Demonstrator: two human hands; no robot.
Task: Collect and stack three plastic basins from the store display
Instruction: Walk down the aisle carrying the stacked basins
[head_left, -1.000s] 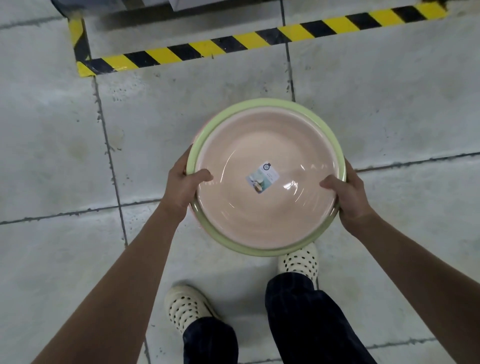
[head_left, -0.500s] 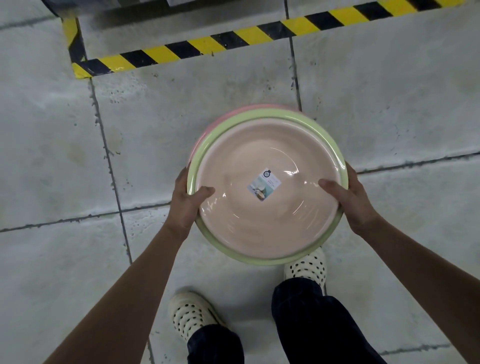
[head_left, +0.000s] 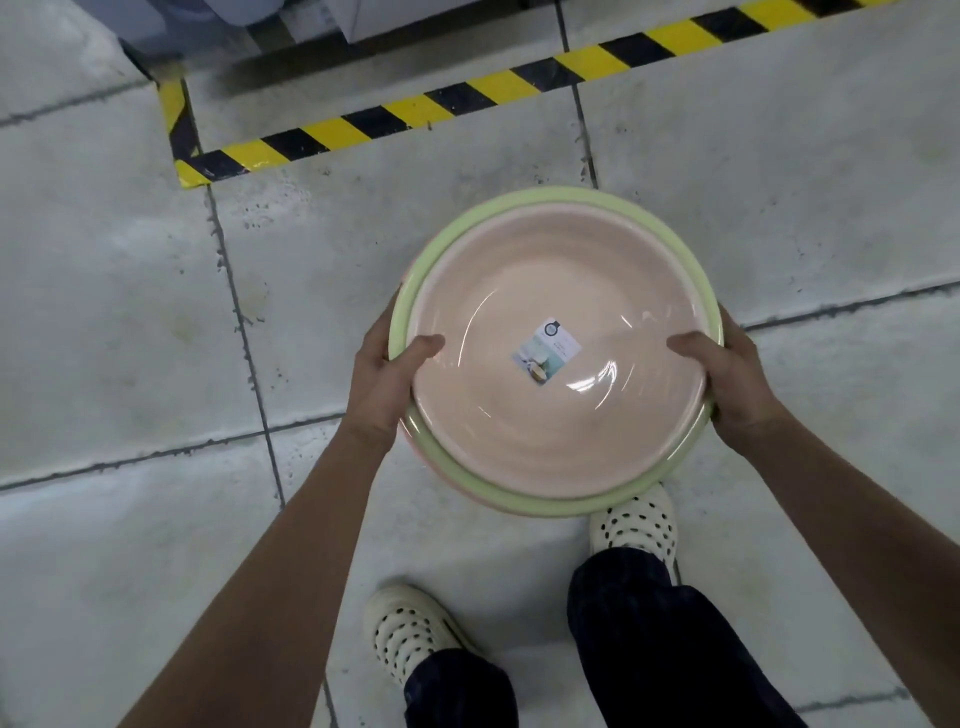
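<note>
I am looking straight down from the head camera, and the stack of basins (head_left: 556, 358) sits at the centre of my view, held above the floor (head_left: 130, 312) in both hands. The top basin (head_left: 519, 426) is peach-coloured and nests inside a pale green basin (head_left: 524, 499), whose rim rings it all the way round; a thin pink edge (head_left: 415, 447) shows under the green rim at about 8 o'clock, which I take for a third basin, though little of it is visible. A small printed label (head_left: 545, 352) is stuck near the middle of the peach bowl. My left hand (head_left: 384, 384) closes its grip on the stack's rim at 9 o'clock, thumb hooked over onto the peach inner wall, fingers hidden beneath. My right hand (head_left: 727, 379) grips the rim at 3 o'clock in the same way, thumb lying inside the bowl. The stack looks roughly level. Below it, at 6 o'clock, I see two cream perforated shoes (head_left: 410, 631) and dark trousers (head_left: 654, 644) standing on grey floor tiles. A yellow-and-black hazard tape (head_left: 467, 106) runs across the floor at 12 o'clock and turns a corner toward 10 o'clock. Beyond the tape, the base of some fixture (head_left: 270, 26) is blurred, and I cannot tell what it is.
</note>
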